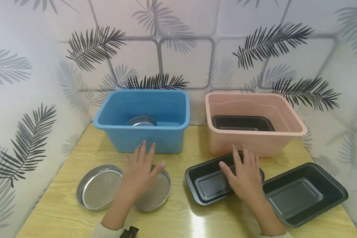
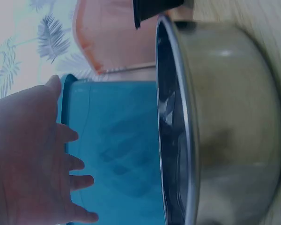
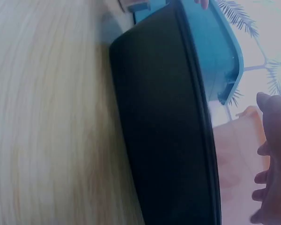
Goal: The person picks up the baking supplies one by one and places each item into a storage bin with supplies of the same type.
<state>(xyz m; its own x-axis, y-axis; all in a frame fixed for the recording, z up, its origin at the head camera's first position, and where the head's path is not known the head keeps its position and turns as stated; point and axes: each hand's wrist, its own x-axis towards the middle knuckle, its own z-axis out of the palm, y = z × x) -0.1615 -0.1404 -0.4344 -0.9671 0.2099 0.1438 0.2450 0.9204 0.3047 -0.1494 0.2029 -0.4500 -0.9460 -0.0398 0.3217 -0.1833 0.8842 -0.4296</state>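
My left hand [image 1: 141, 177] hovers with spread fingers over a round silver cake pan [image 1: 159, 195]; nothing is held. A second round cake pan [image 1: 102, 188] lies to its left. Straight fingers also show on my right hand [image 1: 246, 178], above a dark loaf pan [image 1: 209, 186] and partly hiding it. In the right wrist view that hand [image 3: 277, 159] is apart from the loaf pan's side [image 3: 164, 117]. Another dark loaf pan [image 1: 297, 196] lies at the right. The left wrist view shows the left hand [image 2: 30, 159] apart from the cake pan [image 2: 239, 122].
Behind the left hand stands a blue bin [image 1: 148, 140] with a round pan [image 1: 142, 119] inside. A pink bin [image 1: 244, 145] beside it contains a dark loaf pan [image 1: 241, 122]. Leaf-patterned cloth [image 1: 184, 62] rises behind the wooden table [image 1: 59, 201].
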